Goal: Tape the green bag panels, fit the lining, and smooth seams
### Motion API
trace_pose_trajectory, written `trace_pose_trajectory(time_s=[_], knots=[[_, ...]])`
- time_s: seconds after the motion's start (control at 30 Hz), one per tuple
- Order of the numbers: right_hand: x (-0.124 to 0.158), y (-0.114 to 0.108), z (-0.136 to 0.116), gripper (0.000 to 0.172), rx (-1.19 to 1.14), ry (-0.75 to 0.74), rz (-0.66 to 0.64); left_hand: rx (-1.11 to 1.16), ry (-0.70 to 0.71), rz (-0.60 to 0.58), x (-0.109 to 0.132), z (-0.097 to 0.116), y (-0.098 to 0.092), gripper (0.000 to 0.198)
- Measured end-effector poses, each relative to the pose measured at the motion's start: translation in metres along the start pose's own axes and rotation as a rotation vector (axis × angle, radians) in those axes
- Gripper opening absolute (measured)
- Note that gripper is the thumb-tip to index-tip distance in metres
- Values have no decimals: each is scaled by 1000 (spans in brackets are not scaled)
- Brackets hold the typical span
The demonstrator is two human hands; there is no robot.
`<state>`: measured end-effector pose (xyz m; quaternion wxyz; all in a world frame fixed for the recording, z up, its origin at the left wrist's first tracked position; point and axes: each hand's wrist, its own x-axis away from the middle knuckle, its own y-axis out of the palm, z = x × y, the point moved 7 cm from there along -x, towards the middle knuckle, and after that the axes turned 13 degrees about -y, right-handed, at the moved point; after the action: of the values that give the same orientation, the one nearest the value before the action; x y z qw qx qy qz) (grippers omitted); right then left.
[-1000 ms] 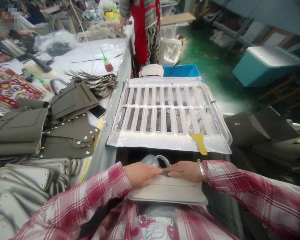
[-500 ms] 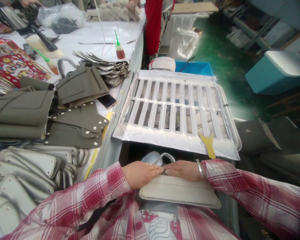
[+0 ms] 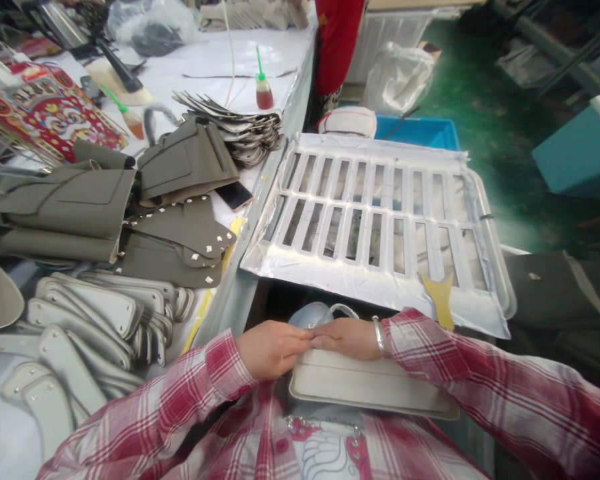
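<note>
A cream handbag [image 3: 365, 383] lies in front of my body, its wide flat side towards me. My left hand [image 3: 275, 348] is closed at the left end of its upper edge. My right hand [image 3: 347, 337], with a bracelet at the wrist, is closed over the same edge, and the fingertips of both hands meet there. Behind the fingers rises a pale loop handle [image 3: 344, 310], beside a light rounded piece [image 3: 307, 315]. The far side of the bag and the undersides of my fingers are hidden.
Just beyond my hands stands a white slatted rack [image 3: 380, 210] with a yellow scraper [image 3: 439, 300] on its near edge. Left, a table holds grey-green leather pieces [image 3: 70, 207], stacked cream straps [image 3: 87, 300] and a glue bottle [image 3: 263, 90]. A blue bin [image 3: 420, 130] sits behind the rack.
The view has swung a little left, so the surroundings sit further right. Both hands have shifted left along the bag's upper edge, the right one more.
</note>
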<state>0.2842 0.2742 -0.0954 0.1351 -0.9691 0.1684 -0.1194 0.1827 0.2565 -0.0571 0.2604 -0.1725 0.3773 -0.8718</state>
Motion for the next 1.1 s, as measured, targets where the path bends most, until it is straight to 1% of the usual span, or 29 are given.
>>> trace_pose_trajectory(time_s=[0.07,0.13,0.23,0.37,0.43,0.47,0.5,0.53,0.6,0.67,0.7,0.73,0.8,0.87,0.9,0.97,1.1], knots=[[-1,-2,1,42,37,-16,9,-75,3,-16,-1,5,2,37],[9,-6,2,41,35,-42,27,-140,-13,-11,-3,11,2,37],[41,-14,4,40,-9,-46,34,-254,-36,-10,-6,21,4,36],[82,-22,13,42,26,49,-4,-398,-31,-3,-7,36,3,37],[99,-26,14,42,94,112,15,-453,-61,8,-11,44,1,36],[109,-28,12,41,138,137,60,-474,-84,22,-14,49,0,36],[119,-31,7,39,191,149,137,-485,-103,39,-17,55,0,35],[133,-33,-1,38,254,147,246,-481,-114,59,-22,64,0,35],[166,-31,-22,35,406,129,530,-411,-97,94,-32,85,7,35],[202,-11,-41,32,544,127,767,-282,-54,95,-42,109,22,32],[217,4,-46,31,596,139,844,-218,-39,86,-47,120,31,29],[228,20,-48,29,630,150,885,-170,-34,76,-53,129,40,25],[242,47,-43,21,662,167,957,-142,-52,56,-62,140,58,18],[249,62,-33,15,666,165,1057,-173,-80,50,-69,144,72,10],[250,66,-29,15,666,154,1105,-191,-91,55,-72,143,77,9],[250,67,-21,15,663,126,1160,-209,-98,74,-74,142,81,14],[247,61,-15,13,631,93,1167,-222,-137,97,-77,140,82,18]])
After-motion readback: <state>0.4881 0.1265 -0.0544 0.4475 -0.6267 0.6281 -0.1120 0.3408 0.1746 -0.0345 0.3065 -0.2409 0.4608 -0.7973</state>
